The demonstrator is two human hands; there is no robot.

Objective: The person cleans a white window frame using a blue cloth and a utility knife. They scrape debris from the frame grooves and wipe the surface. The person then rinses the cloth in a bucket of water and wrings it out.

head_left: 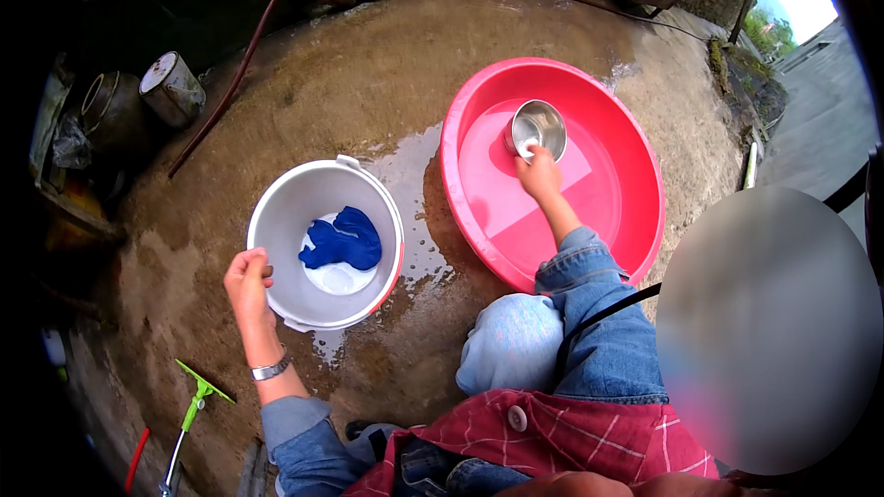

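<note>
My right hand reaches into a wide pink basin and grips a shiny metal bowl by its near side. The bowl is tilted, its opening facing up. Whether it has a handle is hidden by my fingers. To the left stands a light grey bucket with wet blue cloth lying at its bottom. My left hand, with a metal watch band at the wrist, is at the bucket's left rim. Its fingers are curled closed; what they hold, if anything, cannot be made out.
Wet concrete ground lies between bucket and basin. A green-headed squeegee lies at lower left. An old paint can and a dark pot stand far left. A reddish hose crosses the ground beyond the bucket.
</note>
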